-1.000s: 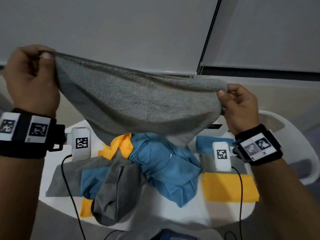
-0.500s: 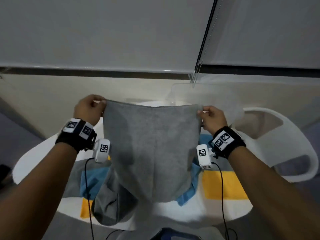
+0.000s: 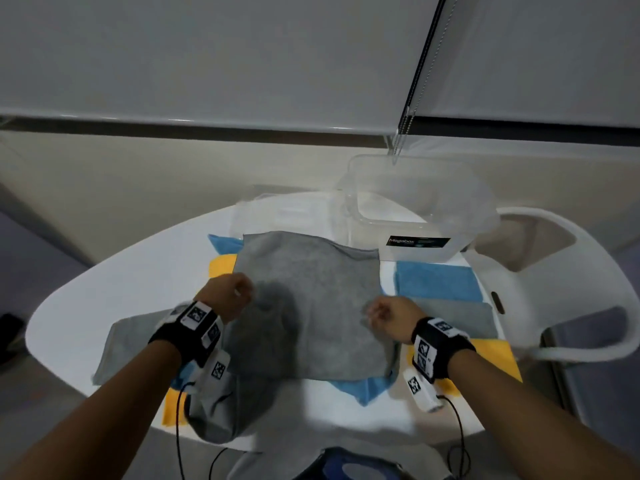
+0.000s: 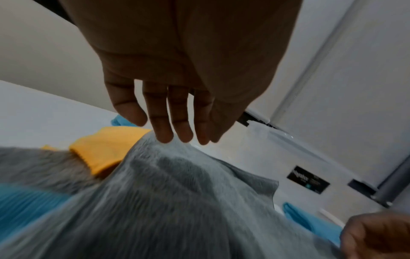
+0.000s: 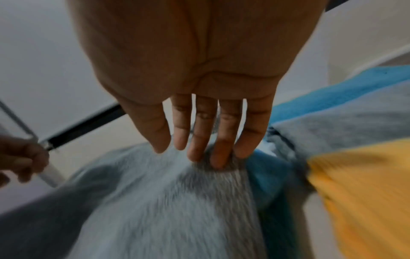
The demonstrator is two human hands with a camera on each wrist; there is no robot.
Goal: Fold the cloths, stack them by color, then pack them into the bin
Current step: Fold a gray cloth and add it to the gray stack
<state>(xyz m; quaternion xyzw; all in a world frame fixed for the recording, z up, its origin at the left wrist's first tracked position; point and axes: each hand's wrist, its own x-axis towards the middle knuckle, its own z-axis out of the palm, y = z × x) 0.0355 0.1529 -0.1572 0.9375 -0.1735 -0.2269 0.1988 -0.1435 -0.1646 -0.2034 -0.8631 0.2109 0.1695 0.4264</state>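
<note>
A grey cloth lies spread over a pile of loose cloths on the white table. My left hand is at its left side and my right hand at its right side. In the left wrist view the fingers hang straight, their tips touching the grey cloth. In the right wrist view straight fingers press their tips into a fold of the grey cloth. The clear bin stands behind it, to the right.
Folded blue, grey and yellow cloths lie in a row on the right. Loose grey, yellow and blue cloths stick out from under the spread one. A white chair stands to the right.
The grey cloth, held up by its top corners before, has come down flat onto the pile. Both hands have dropped lower and their fingers have straightened.
</note>
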